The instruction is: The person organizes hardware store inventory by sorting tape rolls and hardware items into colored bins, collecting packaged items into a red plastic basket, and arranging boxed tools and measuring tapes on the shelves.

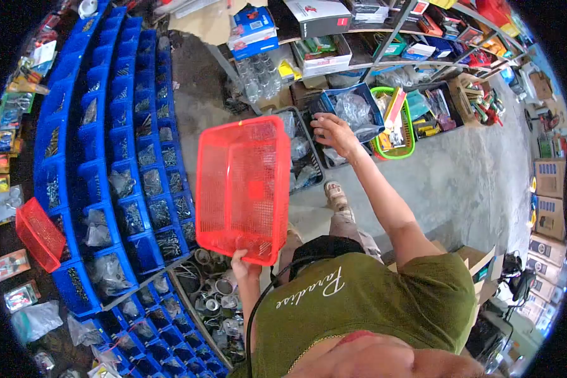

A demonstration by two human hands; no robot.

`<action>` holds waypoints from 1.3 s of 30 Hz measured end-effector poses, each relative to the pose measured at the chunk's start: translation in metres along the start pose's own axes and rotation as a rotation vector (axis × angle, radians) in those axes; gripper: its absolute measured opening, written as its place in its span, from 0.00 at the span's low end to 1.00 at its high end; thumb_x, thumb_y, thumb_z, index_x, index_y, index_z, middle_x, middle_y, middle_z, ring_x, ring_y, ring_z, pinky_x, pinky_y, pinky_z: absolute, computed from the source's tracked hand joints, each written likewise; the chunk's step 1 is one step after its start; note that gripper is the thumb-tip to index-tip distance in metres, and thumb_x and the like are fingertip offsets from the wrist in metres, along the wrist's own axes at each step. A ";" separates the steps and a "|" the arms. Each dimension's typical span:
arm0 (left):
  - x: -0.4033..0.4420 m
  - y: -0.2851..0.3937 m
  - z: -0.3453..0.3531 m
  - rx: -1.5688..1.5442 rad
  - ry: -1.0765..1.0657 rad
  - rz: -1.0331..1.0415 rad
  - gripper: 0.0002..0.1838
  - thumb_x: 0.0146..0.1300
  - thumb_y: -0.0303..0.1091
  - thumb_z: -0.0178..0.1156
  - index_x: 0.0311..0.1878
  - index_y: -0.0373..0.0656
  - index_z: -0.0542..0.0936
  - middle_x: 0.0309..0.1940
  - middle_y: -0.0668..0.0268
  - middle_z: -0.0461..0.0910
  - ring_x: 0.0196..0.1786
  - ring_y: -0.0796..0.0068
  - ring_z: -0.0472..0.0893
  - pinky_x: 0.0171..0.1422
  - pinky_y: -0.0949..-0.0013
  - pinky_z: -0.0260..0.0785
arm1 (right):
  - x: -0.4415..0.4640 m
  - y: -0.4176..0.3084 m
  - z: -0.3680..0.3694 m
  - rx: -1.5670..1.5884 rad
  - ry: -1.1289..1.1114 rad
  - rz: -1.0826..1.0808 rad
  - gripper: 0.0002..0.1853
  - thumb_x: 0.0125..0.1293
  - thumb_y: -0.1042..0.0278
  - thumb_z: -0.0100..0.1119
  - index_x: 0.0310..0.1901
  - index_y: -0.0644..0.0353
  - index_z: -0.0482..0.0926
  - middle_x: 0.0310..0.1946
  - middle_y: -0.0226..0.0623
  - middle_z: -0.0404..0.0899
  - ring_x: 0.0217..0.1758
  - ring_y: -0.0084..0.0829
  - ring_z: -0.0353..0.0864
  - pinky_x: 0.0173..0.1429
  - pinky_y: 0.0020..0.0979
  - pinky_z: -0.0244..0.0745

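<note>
A red plastic basket (242, 183) with mesh walls is tilted up in front of me, its inside facing me and bare. My left hand (246, 268) grips its near rim, fingers closed at the edge. My right hand (335, 134) reaches forward with its fingers bent and a little apart, over the near left corner of a blue box (379, 114). Clear plastic bags (351, 108) lie in that box. Whether the right hand touches the box cannot be told. Dark crates (321, 160) of bagged goods stand beside and below this hand.
Blue parts bins (116, 157) in curved rows fill the left side, with a smaller red basket (41, 234) on them. A green basket (412, 135) stands right of the blue box. Shelves with boxes (318, 16) run along the back. Grey floor (460, 183) shows at right.
</note>
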State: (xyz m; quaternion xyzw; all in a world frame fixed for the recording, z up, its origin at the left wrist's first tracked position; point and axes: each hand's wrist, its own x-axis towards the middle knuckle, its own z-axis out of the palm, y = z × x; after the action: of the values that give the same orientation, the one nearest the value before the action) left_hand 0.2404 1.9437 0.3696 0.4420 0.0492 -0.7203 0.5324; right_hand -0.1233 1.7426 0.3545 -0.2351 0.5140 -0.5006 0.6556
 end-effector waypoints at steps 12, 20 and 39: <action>-0.001 -0.128 0.087 -0.217 0.304 0.077 0.26 0.45 0.31 0.56 0.52 0.37 0.72 0.50 0.52 0.76 0.55 0.48 0.74 0.57 0.40 0.68 | 0.102 -0.025 -0.123 -0.024 0.019 0.178 0.21 0.63 0.56 0.56 0.54 0.55 0.71 0.47 0.36 0.77 0.50 0.31 0.75 0.54 0.43 0.70; -0.006 -0.133 0.088 -0.146 0.388 0.281 0.26 0.51 0.27 0.56 0.55 0.46 0.65 0.46 0.61 0.76 0.48 0.61 0.78 0.50 0.53 0.75 | 0.017 -0.003 -0.020 -0.097 -0.551 0.315 0.42 0.65 0.44 0.53 0.72 0.50 0.44 0.65 0.47 0.60 0.60 0.41 0.68 0.54 0.43 0.72; -0.045 0.090 -0.039 0.174 0.340 0.813 0.45 0.45 0.22 0.60 0.68 0.43 0.52 0.59 0.63 0.67 0.60 0.65 0.69 0.64 0.62 0.62 | -0.028 0.103 0.285 -0.251 -0.543 -0.243 0.29 0.55 0.81 0.49 0.62 0.63 0.62 0.55 0.37 0.71 0.56 0.32 0.71 0.60 0.33 0.67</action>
State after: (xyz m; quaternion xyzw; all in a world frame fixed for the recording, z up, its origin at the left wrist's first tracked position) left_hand 0.3379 1.9593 0.4131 0.5807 -0.1025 -0.3713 0.7172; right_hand 0.1798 1.7491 0.3851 -0.4988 0.3459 -0.4271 0.6702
